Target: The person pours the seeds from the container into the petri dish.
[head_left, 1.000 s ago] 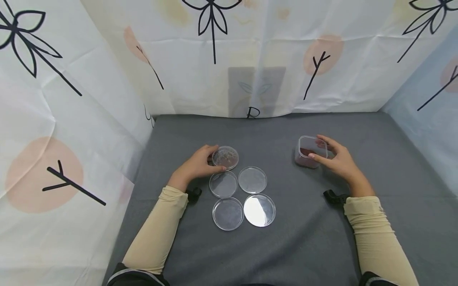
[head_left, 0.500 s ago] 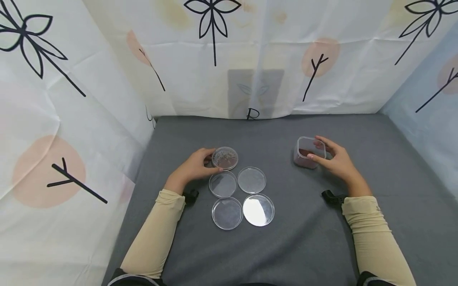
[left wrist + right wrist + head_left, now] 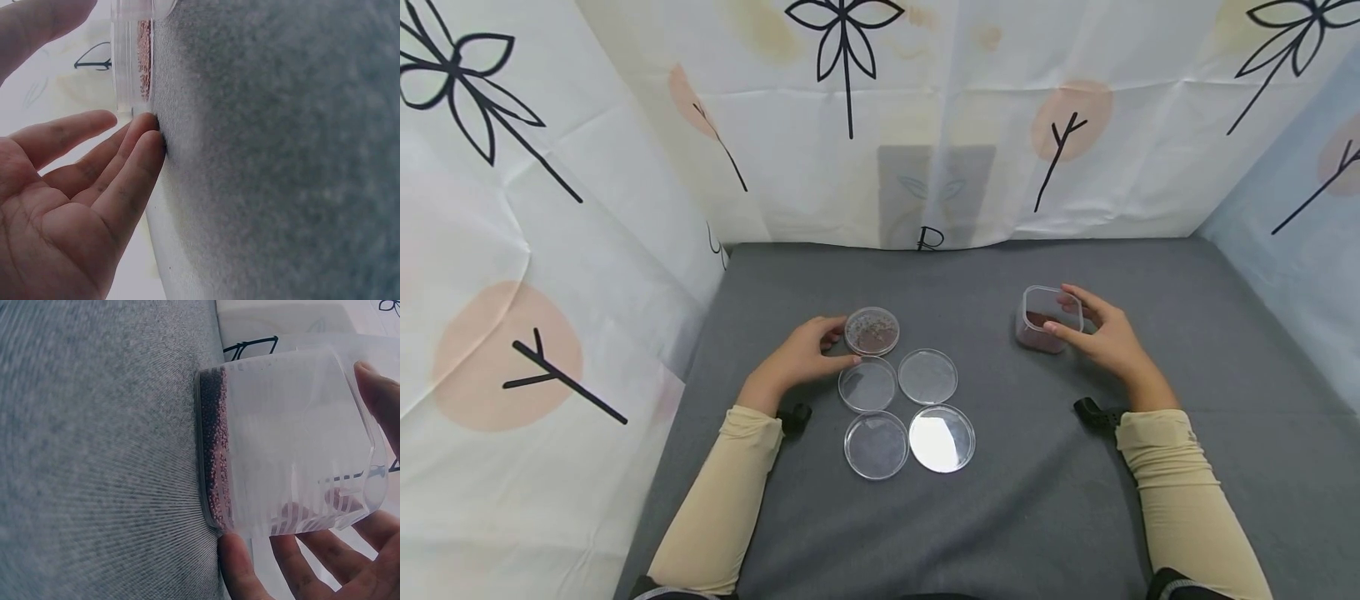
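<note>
A round clear petri dish (image 3: pixel 872 332) with small reddish-brown granules inside stands on the grey cloth. My left hand (image 3: pixel 797 354) lies just left of it, fingers loosely bent and thumb apart. In the left wrist view, the fingertips (image 3: pixel 147 137) rest at the cloth beside the dish (image 3: pixel 122 62), with space between hand and dish wall. Farther right, my right hand (image 3: pixel 1108 342) grips a clear, open-topped plastic tub (image 3: pixel 294 437), thumb at the rim and fingers along its side. A shallow layer of the same sort of granules (image 3: pixel 217 462) covers its bottom, which sits on the cloth.
Several clear dishes without granules sit close together below the filled one: an upper left dish (image 3: pixel 868 385), an upper right dish (image 3: pixel 928 376), a lower left dish (image 3: pixel 876 446) and a shiny lower right dish (image 3: pixel 942 439). White patterned curtains (image 3: pixel 775 167) border the grey table cloth (image 3: pixel 1037 517).
My left hand has let go of the granule-filled petri dish and drawn slightly left. The dish stays in place. My right hand keeps holding the tub, which has not moved.
</note>
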Motion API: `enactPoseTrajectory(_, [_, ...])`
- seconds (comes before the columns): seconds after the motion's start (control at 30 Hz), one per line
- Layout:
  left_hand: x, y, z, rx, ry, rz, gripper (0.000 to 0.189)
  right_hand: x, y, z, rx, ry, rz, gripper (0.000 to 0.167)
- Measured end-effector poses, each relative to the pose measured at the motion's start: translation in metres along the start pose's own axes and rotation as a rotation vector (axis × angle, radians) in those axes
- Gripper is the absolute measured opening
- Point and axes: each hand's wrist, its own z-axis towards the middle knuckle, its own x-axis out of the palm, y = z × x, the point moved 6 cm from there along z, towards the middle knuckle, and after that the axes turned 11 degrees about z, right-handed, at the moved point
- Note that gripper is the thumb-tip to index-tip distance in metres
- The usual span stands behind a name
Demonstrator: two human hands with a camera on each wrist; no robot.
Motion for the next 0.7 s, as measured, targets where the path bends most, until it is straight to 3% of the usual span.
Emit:
enactPoseTrajectory(0.5, [-0.002,0.000,-0.011,-0.038,0.003,0.005,0.070,0.001,0.001,0.000,0.009,0.003,-0.020,0.082])
enactPoseTrajectory(0.7, [-0.002,0.004,-0.015,-0.056,-0.017,-0.048,0.067,0.000,-0.001,0.001,0.006,0.008,-0.026,0.081])
